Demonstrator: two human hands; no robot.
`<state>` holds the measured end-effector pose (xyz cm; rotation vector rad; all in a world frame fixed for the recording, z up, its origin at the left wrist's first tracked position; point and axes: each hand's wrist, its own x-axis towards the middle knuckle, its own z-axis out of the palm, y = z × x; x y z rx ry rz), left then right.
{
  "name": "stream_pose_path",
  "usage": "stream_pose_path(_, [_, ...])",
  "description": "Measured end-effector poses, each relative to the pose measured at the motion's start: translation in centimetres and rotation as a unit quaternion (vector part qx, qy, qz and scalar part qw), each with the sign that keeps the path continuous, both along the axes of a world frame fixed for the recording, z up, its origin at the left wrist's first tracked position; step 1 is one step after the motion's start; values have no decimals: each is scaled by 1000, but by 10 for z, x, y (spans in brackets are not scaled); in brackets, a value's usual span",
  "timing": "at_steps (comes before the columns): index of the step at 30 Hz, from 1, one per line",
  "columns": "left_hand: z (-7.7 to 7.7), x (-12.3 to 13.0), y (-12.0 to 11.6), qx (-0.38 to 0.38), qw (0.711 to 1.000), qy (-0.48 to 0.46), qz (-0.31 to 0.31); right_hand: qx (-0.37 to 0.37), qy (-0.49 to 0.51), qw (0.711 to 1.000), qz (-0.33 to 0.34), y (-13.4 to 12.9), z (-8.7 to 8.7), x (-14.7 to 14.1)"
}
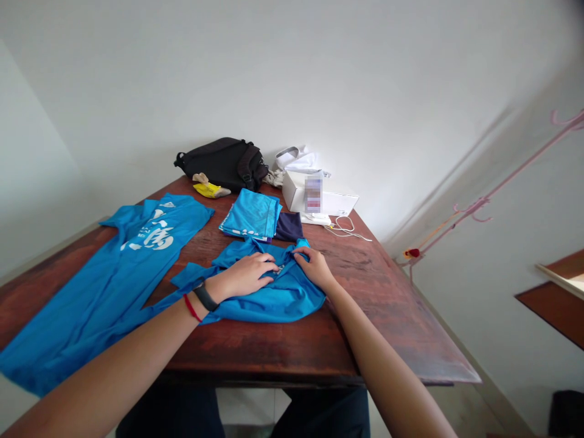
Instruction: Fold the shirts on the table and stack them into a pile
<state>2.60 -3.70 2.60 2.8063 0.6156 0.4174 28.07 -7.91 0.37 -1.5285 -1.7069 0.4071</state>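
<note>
**A:** We're live over a dark reddish-brown wooden tabletop point(369, 292), both hands in the thick of it! What's the left hand point(241, 277) doing?

**B:** Lying open, palm down, fingers spread across a bunched bright-blue knit shirt point(269, 301), which sits on the tabletop directly in front of the person.

**A:** And the right hand point(314, 267)?

**B:** Curved over the far end of the shirt, fingers on a fold. Is it pinching the cloth? I can't tell from this angle.

**A:** How's that fabric going to handle?

**B:** My read: light, soft and limp, quick to slide and slump. The surest hold looks like a folded edge, with the cloth pinned against the wood.

**A:** What's crowding the play?

**B:** On the left, a long bright-blue shirt with white print point(91, 310) lies flat, almost touching the bunched one and hanging past the tabletop's edge. Just beyond the hands, a folded turquoise cloth point(250, 213) sits beside a folded navy cloth point(289, 226). Farther back are a black fabric bag point(223, 163), a white cardboard box point(296, 191) and a thin white cable point(347, 230).
</note>
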Motion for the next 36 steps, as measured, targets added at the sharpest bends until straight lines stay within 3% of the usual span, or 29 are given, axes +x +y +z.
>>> stream_pose_path(21, [8, 2, -4, -13, 1000, 17, 0, 11, 1, 1000, -18, 0, -2, -2])
stream_pose_path(26, [11, 3, -5, -23, 999, 13, 26, 83, 53, 995, -25, -4, 7, -6])
stream_pose_path(31, [12, 5, -6, -32, 998, 1, 49, 175, 172, 960, -132, -4, 19, 6])
stream_pose_path(36, [12, 8, -5, -66, 992, -32, 106, 253, 284, 891, -248, 5, 21, 30])
